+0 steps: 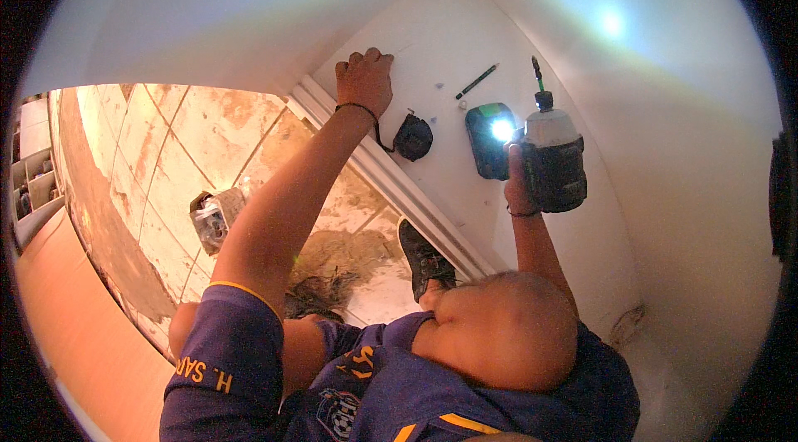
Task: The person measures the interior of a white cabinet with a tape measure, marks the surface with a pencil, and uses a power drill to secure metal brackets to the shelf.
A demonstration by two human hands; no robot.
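Observation:
My right hand [519, 182] is wrapped round the handle of a cordless drill [559, 172], whose grey-and-black body has a bit pointing away from me. Left of the hand is a black-and-green block [484, 143], apparently the drill's battery base, with a bright lamp lit at its side. On the white panel rests my left hand [366, 83], fingers curled under; whatever they may hold is hidden. A black tape measure [412, 137] with a cord lies just right of my left wrist. Beyond the drill base lies a dark pencil [476, 81].
White panels [665, 110] rise right and ahead. A ridged white edge [399, 180] separates the panel from a dirty tiled floor [208, 126]. On the tiles stands an open box [216, 218] of small items. My shoe [422, 255] is by the edge; shelving [33, 176] stands far left.

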